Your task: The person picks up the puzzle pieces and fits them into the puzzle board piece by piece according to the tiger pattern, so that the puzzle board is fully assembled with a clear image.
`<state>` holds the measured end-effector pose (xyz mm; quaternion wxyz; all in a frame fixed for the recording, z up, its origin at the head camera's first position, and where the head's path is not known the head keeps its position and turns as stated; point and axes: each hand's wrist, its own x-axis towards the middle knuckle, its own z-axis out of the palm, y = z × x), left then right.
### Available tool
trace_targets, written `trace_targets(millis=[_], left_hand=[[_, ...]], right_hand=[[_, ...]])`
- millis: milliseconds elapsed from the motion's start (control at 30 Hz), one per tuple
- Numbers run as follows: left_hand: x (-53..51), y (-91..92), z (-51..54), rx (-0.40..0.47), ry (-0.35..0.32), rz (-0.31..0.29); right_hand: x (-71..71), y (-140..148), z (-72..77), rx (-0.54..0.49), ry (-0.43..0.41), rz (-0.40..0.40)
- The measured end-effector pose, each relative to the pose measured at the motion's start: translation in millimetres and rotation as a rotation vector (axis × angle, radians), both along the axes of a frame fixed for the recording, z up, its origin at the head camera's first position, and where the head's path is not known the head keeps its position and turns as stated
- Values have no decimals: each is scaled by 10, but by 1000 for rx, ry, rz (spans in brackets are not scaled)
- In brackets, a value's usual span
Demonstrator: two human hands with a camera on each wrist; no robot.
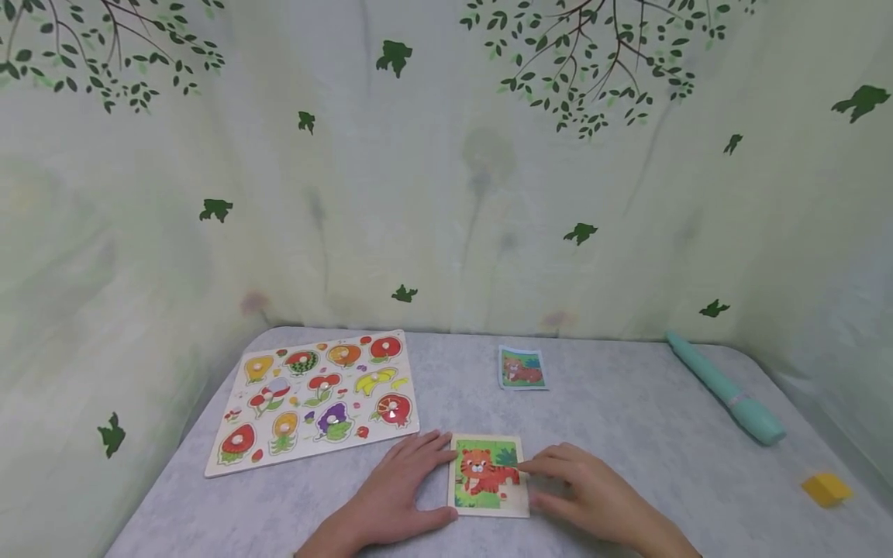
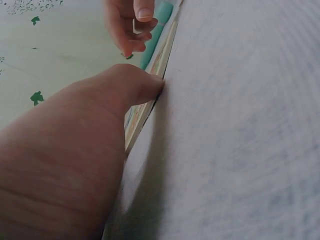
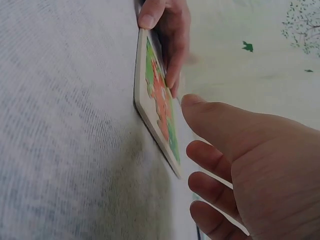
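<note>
A small wooden puzzle board (image 1: pixel 515 502) with an orange tiger on green lies flat on the table in the head view. Its lower right part shows bare pale wood. My left hand (image 1: pixel 399 488) rests along its left side, fingertips at the upper left edge and thumb at the lower left corner. Past the right edge is my right hand (image 1: pixel 593 496), index fingertip near the upper right of the picture. In the right wrist view, the thumb and fingers of my right hand (image 3: pixel 240 150) are spread apart, and nothing shows between them.
A white fruit puzzle board (image 1: pixel 314 403) lies at the back left. Behind the tiger board is a small picture card (image 1: pixel 522 368). At the right lie a teal rolled object (image 1: pixel 729 391) and a yellow block (image 1: pixel 826 490). A printed curtain (image 1: pixel 446 194) hangs behind the grey table (image 1: pixel 628 418).
</note>
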<state>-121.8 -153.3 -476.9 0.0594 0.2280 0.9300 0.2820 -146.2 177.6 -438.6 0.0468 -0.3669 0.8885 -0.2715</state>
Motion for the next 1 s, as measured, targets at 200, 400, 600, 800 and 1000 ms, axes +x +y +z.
trace_targets(millis=[200,400,600,800,1000], left_hand=[[-3,4,-1,-8,5,-9],[-6,13,5,-15,7,-10],[-4,14,-2,-16,7,-8],[-6,12,-7,-12,-1,-9],[-6,13,-4,-21,-4,-6]], right_hand=[[22,98,-24,21,16,-34],[45,190,-32,26,23,-72],[79,303,-76,-7,47,-68],[59,395,-73,16,-6,-74],[30,483,-53,8,-51,-33]])
